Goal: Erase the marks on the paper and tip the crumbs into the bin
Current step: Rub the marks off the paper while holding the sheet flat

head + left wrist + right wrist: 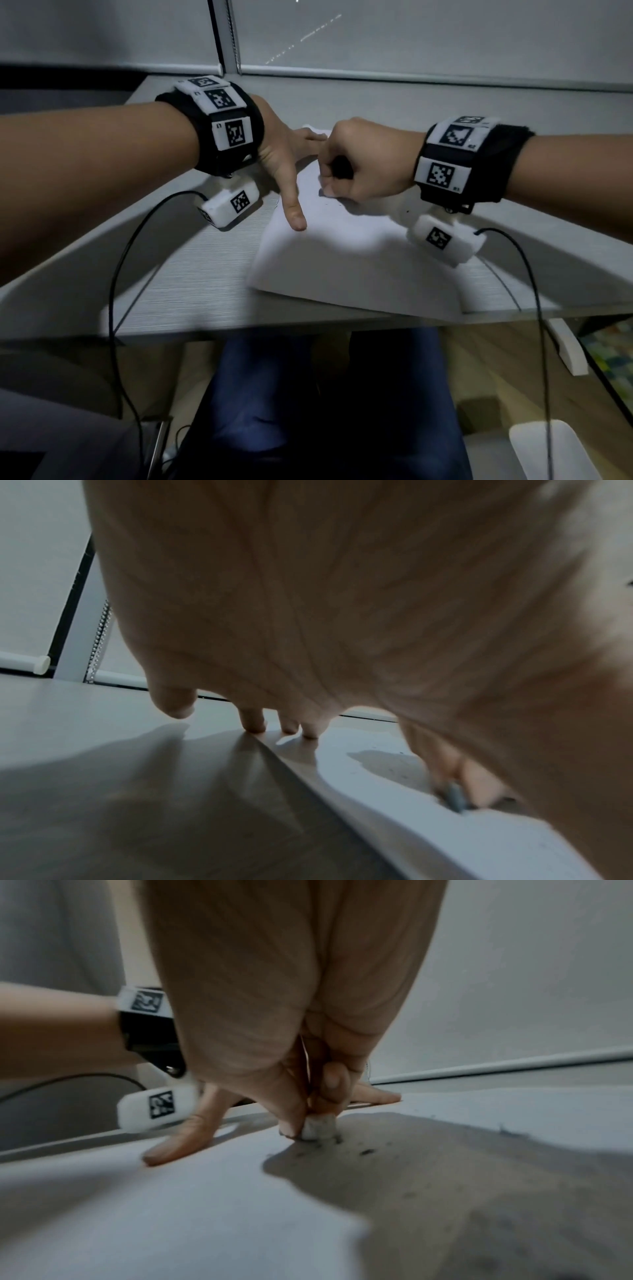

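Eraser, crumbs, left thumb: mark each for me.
eraser (318, 1126), right wrist view, its grey tip on the paper.
crumbs (367, 1151), right wrist view, a dark speck right of the tip.
left thumb (294, 214), head view, near its tip, pressing the sheet.

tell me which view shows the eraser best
The right wrist view: the eraser is close up, pinched in the right hand and touching the paper. Head view shows only its white tip; left wrist view shows it small and blurred.

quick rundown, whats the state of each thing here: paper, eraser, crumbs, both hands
paper: flat on the desk, pinned by the left hand
eraser: tip pressed on the paper
crumbs: scattered on the paper beside the eraser
left hand: fingers spread, pressing the paper
right hand: gripping the eraser
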{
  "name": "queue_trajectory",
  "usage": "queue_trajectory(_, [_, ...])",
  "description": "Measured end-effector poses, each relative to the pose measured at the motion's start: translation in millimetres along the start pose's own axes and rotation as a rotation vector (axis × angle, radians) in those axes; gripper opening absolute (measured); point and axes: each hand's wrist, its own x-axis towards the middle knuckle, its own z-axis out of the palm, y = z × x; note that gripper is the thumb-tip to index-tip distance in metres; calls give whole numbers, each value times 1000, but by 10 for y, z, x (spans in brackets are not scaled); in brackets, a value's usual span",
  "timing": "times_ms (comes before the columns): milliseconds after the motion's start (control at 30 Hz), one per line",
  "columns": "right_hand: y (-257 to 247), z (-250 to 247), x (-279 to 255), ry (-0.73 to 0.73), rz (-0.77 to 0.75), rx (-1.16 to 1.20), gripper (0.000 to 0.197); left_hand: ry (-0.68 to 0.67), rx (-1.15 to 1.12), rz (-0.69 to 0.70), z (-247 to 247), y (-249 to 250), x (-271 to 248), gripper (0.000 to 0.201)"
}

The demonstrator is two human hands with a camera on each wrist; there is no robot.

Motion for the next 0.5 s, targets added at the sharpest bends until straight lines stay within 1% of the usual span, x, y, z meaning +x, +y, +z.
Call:
queue_trajectory(67, [39, -22, 38, 23, 34, -27, 17, -16, 10, 8, 1, -7, 20, 157])
queue_trajectory(100, [42, -23, 41, 26, 34, -31, 17, -21, 3, 6, 1, -10, 17, 158])
queue_trajectory(200, [-14, 3, -48, -12, -21, -6, 13, -2, -25, -3, 6, -19, 16, 151])
queue_trajectory(233, [-42, 13, -103, -32, -46, 4, 11, 4, -14, -6, 3, -24, 30, 154])
queue_trajectory(333, [-92, 45, -293, -76, -126, 42, 8, -13, 64, -33, -5, -49, 86, 181])
queue_trajectory(367, [-100, 48, -349, -96, -144, 58, 8, -16, 82, -41, -12, -59, 99, 186])
queue_trajectory(433, [-108, 36, -422, -141, -155, 78, 9, -11, 94, -52, -30, -62, 109, 186])
queue_trajectory(467, [-119, 26, -423, -147, -159, 76, 10, 0, 100, -53, -30, -57, 107, 182])
queue_trajectory(500, [-134, 18, -400, -128, -162, 71, 11, 7, 109, -47, -24, -27, 83, 174])
